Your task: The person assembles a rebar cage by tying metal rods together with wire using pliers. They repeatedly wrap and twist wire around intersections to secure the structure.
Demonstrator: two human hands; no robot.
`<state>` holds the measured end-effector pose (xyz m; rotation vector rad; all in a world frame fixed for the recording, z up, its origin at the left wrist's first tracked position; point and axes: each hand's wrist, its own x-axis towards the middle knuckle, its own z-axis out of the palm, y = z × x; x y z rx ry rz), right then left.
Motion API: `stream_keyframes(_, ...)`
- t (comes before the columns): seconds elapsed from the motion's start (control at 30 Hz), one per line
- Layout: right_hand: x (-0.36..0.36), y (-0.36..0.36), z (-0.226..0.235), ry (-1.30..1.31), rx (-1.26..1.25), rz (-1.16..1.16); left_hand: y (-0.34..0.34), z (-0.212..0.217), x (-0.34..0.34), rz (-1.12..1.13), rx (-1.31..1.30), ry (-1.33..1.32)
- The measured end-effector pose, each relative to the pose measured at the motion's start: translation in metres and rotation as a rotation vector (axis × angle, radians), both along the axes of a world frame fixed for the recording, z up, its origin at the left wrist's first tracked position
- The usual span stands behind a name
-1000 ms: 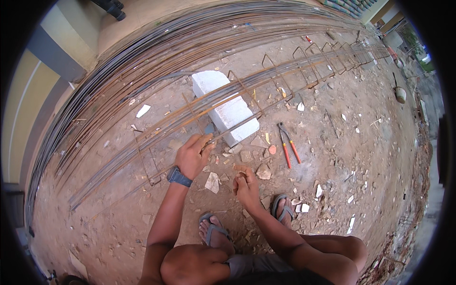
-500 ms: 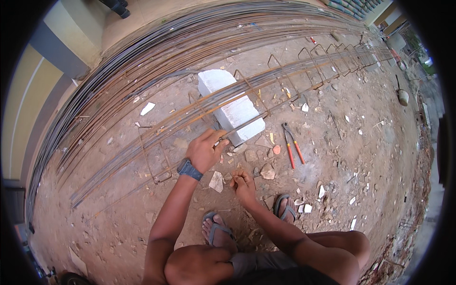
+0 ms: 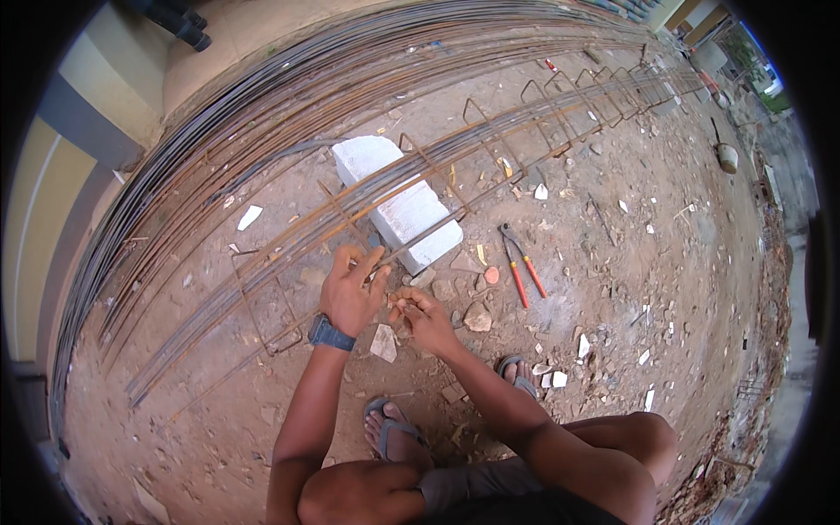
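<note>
My left hand, with a dark watch on its wrist, is closed over the near steel bar of a long rebar cage. Its fingers hide the part of the bar beneath them. Close by on the right, my right hand has thumb and fingertips pinched together; whatever lies between them is too small to make out. A white block props up the cage just beyond my hands. Rusty square stirrups hang around the bars. Pincers with red handles lie on the ground to the right.
Many long loose rods lie in a curved bundle along the wall at the far left. Stones and pale tile shards litter the dirt around my sandalled feet. A bucket-like container stands at the far right.
My right hand has risen leftward, up beside my left hand. The left hand's fingers have shifted on the bar. The whole view has slid slightly, moving the block and pincers left in it.
</note>
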<state>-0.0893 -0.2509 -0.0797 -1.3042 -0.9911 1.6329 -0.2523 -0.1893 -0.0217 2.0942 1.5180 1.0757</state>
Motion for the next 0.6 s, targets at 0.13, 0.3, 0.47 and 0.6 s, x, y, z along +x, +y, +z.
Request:
stream_keyframes(0.13,-0.003,0.008,-0.004,0.075,0.002,-0.032,-0.004,0.001,0.005,0.038,-0.1,0.017)
stream_keyframes(0.3,-0.018,0.016,0.004,0.098,0.052,-0.048,-0.009,-0.011,0.003,0.198,-0.126,0.005)
stream_keyframes(0.47,-0.02,0.026,-0.006,-0.059,0.289,-0.133,-0.001,-0.004,0.001,0.237,-0.323,-0.055)
stream_keyframes(0.6,-0.026,0.024,-0.003,-0.121,0.303,-0.142,0.006,0.008,-0.006,0.131,-0.464,-0.131)
